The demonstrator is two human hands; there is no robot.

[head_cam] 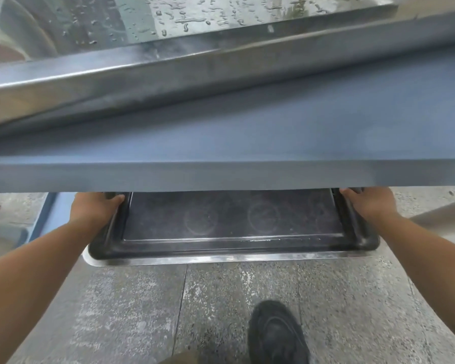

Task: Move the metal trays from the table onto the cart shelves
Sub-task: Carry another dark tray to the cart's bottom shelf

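A: How many trays do you count?

B: One dark tray, under the blue shelf, its far part hidden by the shelf's front edge. A thin metal edge shows just below its near rim; whether that is a second tray, I cannot tell.

A: And the hands?

B: Two. The left hand has its grip clamped on the tray's left rim, the right hand on the right rim.

A: Anything else?

B: One wet steel tray on top, one black shoe on the floor.
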